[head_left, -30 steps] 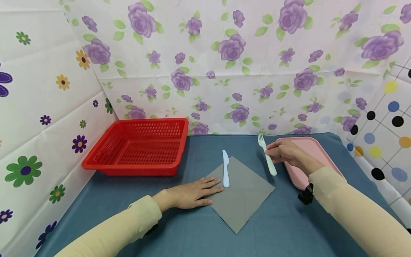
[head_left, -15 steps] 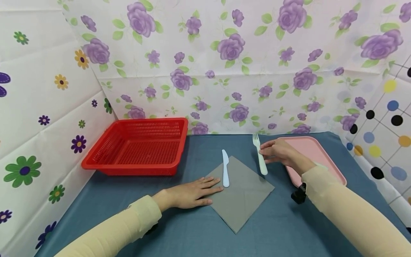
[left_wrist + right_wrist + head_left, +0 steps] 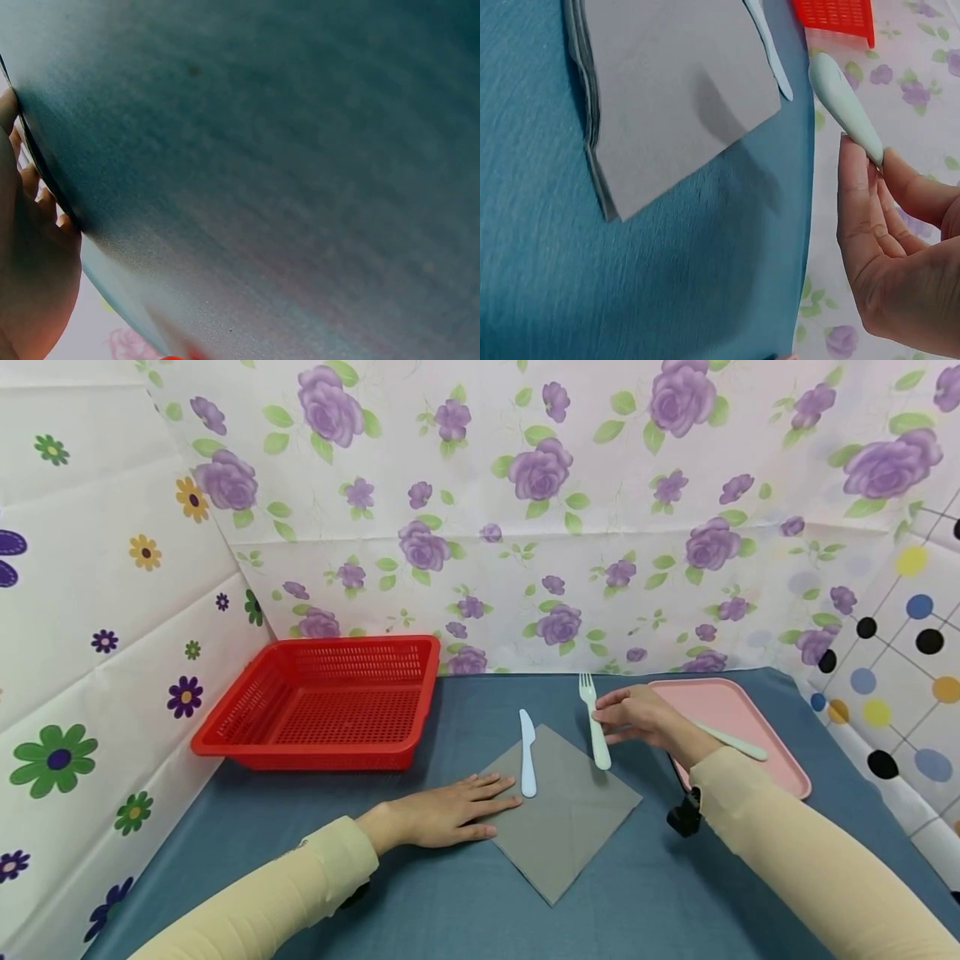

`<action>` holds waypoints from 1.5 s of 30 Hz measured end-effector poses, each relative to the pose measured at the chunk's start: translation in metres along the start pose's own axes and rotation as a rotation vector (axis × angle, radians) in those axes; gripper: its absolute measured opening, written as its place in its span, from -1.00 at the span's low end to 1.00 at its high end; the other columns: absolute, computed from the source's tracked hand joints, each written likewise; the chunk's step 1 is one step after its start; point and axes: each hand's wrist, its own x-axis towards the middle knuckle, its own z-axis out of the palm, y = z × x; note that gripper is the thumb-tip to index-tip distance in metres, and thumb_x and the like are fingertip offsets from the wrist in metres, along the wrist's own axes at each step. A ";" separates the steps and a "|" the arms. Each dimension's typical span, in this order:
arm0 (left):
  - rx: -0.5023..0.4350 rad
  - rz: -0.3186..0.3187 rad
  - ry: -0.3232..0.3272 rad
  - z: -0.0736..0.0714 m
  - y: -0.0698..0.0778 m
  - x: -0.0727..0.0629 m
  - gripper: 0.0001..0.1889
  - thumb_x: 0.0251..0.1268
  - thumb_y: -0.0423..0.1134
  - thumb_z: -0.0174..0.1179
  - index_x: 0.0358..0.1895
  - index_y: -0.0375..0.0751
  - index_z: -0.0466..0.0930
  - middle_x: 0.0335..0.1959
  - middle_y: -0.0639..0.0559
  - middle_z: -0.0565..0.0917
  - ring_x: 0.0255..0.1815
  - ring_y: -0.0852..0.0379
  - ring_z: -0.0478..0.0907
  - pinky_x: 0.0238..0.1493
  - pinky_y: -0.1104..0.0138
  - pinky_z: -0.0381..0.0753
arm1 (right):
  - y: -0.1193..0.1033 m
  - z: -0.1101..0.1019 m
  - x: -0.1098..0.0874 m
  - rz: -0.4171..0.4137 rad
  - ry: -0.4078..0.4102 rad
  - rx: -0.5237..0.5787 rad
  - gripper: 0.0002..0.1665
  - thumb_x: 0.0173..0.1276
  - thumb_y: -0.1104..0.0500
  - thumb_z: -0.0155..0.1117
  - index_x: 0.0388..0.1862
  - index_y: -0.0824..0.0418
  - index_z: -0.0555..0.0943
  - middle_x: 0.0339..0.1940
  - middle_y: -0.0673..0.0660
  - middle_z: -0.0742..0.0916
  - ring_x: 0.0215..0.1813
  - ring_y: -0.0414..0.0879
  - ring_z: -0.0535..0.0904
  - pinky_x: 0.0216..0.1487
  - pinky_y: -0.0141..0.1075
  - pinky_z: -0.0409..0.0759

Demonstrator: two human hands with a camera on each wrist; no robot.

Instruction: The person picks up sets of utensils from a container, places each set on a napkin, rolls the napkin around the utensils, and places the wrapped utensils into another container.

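Note:
My right hand [image 3: 637, 714] pinches a pale green fork [image 3: 595, 722] between thumb and fingers, tines pointing away from me. The fork hangs above the table by the right corner of a folded grey napkin [image 3: 562, 835]; its handle [image 3: 844, 101] shows in the right wrist view. A light blue knife [image 3: 528, 756] lies on the napkin, its blade tip reaching past the far left edge. My left hand [image 3: 450, 812] rests flat with spread fingers at the napkin's left corner. In the left wrist view, that hand [image 3: 37, 255] shows only at the edge.
A red plastic basket [image 3: 315, 750] stands at the back left. On the right is a pink tray [image 3: 712, 693], with a pale green utensil [image 3: 731, 741] lying in it, partly hidden by my right arm. Patterned cloth walls enclose the blue table [image 3: 420, 910].
My right hand has moved left with the fork, from beside the tray to the napkin's right corner. The utensil in the tray has come into view. My left hand stays still.

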 end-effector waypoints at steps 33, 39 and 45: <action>-0.017 -0.009 -0.005 -0.001 0.001 0.000 -0.36 0.72 0.16 -0.17 0.72 0.27 -0.06 0.75 0.17 -0.17 0.74 0.10 -0.30 0.68 0.11 -0.18 | -0.008 0.045 0.015 0.012 0.030 0.059 -0.66 0.48 0.33 0.33 0.14 0.48 0.55 -0.24 0.20 0.75 -0.29 -0.03 0.72 -0.13 -0.09 0.80; -0.014 -0.010 -0.003 0.000 0.000 0.000 -0.36 0.72 0.17 -0.17 0.72 0.28 -0.06 0.74 0.18 -0.17 0.73 0.11 -0.29 0.68 0.10 -0.18 | -0.012 0.049 0.016 0.028 0.035 0.050 -0.66 0.48 0.33 0.33 0.15 0.48 0.55 -0.26 0.20 0.75 -0.32 -0.04 0.71 -0.16 -0.10 0.80; -0.013 -0.007 -0.002 0.000 -0.002 0.001 -0.36 0.72 0.18 -0.17 0.72 0.29 -0.07 0.75 0.19 -0.18 0.73 0.11 -0.30 0.68 0.10 -0.18 | -0.013 0.054 0.017 0.049 0.046 0.054 -0.68 0.47 0.33 0.35 0.12 0.46 0.58 -0.29 0.20 0.74 -0.33 -0.04 0.70 -0.18 -0.12 0.80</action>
